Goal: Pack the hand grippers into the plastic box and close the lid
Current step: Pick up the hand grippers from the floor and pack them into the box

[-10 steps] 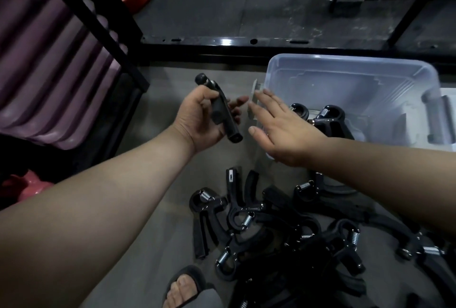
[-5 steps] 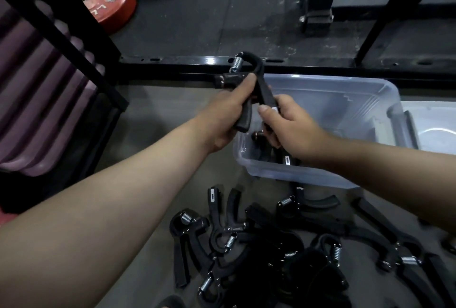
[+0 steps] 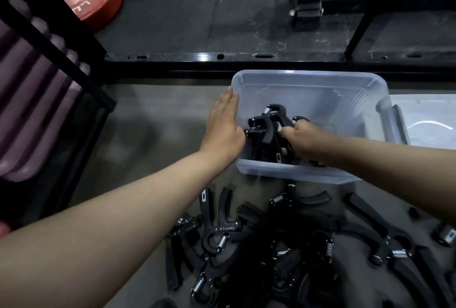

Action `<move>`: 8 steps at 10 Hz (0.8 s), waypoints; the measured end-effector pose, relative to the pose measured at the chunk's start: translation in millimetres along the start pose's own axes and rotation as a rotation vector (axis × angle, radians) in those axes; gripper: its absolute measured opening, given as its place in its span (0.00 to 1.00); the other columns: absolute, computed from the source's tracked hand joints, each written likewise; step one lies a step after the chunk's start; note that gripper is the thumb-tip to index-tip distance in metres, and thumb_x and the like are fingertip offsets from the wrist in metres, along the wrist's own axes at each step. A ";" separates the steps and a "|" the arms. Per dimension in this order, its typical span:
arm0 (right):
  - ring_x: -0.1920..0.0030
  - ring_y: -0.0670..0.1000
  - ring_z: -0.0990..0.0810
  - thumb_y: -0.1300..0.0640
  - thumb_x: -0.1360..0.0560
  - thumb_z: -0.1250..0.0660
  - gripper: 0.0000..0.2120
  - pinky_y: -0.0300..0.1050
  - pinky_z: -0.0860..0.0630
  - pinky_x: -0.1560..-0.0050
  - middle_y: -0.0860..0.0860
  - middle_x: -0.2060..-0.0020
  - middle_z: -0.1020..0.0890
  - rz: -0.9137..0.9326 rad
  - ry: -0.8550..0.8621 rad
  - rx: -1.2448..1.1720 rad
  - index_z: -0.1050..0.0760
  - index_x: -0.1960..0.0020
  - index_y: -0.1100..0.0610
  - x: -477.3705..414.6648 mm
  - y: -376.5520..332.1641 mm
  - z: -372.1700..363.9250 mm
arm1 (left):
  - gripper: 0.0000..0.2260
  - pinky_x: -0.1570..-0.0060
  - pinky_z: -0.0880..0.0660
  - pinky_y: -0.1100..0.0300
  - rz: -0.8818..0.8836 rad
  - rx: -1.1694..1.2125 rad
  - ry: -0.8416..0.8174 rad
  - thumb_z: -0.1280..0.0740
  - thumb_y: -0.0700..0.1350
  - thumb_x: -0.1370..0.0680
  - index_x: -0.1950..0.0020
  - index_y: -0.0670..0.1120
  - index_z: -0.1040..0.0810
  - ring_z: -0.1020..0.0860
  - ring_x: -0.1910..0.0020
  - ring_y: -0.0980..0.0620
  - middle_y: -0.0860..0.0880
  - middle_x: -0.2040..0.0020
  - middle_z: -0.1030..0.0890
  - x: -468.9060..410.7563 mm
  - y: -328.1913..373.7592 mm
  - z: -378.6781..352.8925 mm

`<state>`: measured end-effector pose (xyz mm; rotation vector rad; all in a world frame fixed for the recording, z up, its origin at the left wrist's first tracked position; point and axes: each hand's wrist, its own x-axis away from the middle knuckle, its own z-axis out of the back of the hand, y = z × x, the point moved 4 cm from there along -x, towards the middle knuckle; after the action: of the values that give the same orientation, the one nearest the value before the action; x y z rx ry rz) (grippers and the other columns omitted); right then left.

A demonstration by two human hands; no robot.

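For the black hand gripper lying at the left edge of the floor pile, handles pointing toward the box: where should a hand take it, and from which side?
Probably by one of the two straight handles of the black spring-loaded hand gripper, coming from above. The handles splay apart and lie clear of the pile of black grippers; its coil spring end is tucked against neighbours.

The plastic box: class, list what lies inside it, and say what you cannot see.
Inside the plastic box lie several black hand grippers, bunched at its near left end. The right hand reaches in and holds one, covering the grippers beneath it. Their count cannot be told.
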<state>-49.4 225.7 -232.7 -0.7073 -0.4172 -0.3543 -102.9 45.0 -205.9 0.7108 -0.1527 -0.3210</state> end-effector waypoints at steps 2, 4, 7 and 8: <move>0.56 0.56 0.30 0.61 0.17 0.50 0.14 0.48 0.35 0.56 0.57 0.64 0.30 -0.046 -0.125 0.019 0.27 0.48 0.66 -2.7 -13.2 -16.7 | 0.31 0.26 0.57 0.64 -0.015 -0.025 0.009 0.46 0.32 0.25 0.21 0.45 0.45 0.51 0.22 0.54 0.51 0.20 0.49 1.5 1.5 0.8; 0.36 0.60 0.25 0.62 0.17 0.50 0.04 0.55 0.32 0.37 0.63 0.49 0.28 -0.050 -0.199 0.300 0.42 0.50 0.62 0.1 -14.5 -35.3 | 0.33 0.26 0.56 0.64 -0.009 -0.015 0.018 0.46 0.31 0.26 0.21 0.46 0.44 0.50 0.22 0.53 0.51 0.20 0.48 1.2 0.4 0.3; 0.37 0.53 0.26 0.51 0.20 0.39 0.23 0.48 0.33 0.40 0.62 0.38 0.24 0.048 -0.154 0.317 0.47 0.67 0.54 -6.4 -23.2 -30.3 | 0.33 0.24 0.54 0.61 -0.011 -0.019 0.021 0.46 0.31 0.26 0.21 0.46 0.44 0.50 0.22 0.53 0.52 0.20 0.48 1.1 0.2 -0.2; 0.35 0.55 0.27 0.48 0.20 0.39 0.17 0.49 0.33 0.37 0.62 0.35 0.26 0.073 -0.206 0.420 0.37 0.61 0.57 -8.5 -17.1 -31.0 | 0.33 0.24 0.54 0.61 -0.012 -0.014 0.024 0.47 0.31 0.26 0.21 0.46 0.44 0.50 0.22 0.52 0.51 0.20 0.48 1.1 0.9 0.2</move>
<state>-56.7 193.8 -248.7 -0.3474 -0.6369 -0.1166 -101.8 45.1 -205.1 0.7013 -0.1237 -0.3242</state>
